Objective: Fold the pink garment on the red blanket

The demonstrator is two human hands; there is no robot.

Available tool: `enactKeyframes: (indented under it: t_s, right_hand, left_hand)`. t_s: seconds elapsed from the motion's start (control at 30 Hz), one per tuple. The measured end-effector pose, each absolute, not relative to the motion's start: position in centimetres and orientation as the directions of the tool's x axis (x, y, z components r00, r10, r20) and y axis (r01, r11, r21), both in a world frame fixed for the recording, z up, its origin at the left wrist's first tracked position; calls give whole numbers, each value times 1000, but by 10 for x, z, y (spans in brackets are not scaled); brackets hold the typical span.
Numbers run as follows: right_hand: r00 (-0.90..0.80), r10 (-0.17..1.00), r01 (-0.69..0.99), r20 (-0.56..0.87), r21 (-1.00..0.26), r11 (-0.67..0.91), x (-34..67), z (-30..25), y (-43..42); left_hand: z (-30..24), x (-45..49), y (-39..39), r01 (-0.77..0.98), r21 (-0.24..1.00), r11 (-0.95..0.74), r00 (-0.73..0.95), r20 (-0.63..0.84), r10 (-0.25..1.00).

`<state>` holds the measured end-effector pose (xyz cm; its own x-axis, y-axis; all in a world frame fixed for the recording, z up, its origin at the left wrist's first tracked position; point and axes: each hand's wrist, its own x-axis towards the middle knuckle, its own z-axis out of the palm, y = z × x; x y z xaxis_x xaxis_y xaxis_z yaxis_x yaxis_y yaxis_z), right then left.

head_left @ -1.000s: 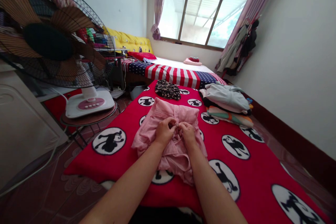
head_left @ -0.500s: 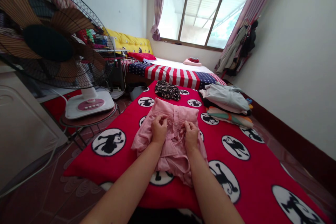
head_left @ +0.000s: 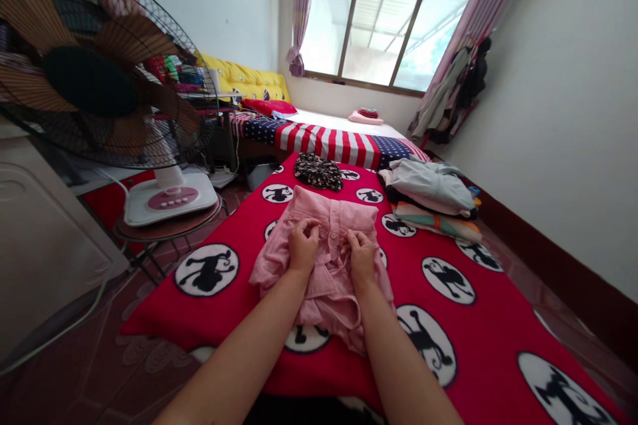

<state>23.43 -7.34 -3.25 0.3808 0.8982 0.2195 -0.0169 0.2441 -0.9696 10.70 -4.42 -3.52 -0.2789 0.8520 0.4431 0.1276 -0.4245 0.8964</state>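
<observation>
A pink buttoned shirt [head_left: 323,285] lies partly folded on the red blanket [head_left: 234,309] with its black cat-like figures in white circles. My left hand [head_left: 303,246] pinches the fabric just left of the button strip. On the other side of the buttons, my right hand [head_left: 361,254] has its thumb and fingers closed on the same shirt. Its lower part is bunched between my forearms, with a loop of cloth near my right wrist.
Beyond the shirt lies a black floral garment [head_left: 319,171]. A stack of folded clothes [head_left: 431,189] sits at the right edge. On the left, a large fan [head_left: 169,196] stands on a round stool [head_left: 169,229]. Farther back is a bed with a stars-and-stripes cover [head_left: 329,139].
Hardly anything differs. My right hand has shifted very slightly to the left, and both hands stay on the shirt.
</observation>
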Motion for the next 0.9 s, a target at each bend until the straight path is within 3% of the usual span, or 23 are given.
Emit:
enactKeyframes:
  t_s: [0.9]
  right_hand:
    - [342, 910, 16, 233, -970, 242, 234, -31, -76]
  left_hand:
    - [-38, 107, -42, 88, 914, -397, -256, 406, 877]
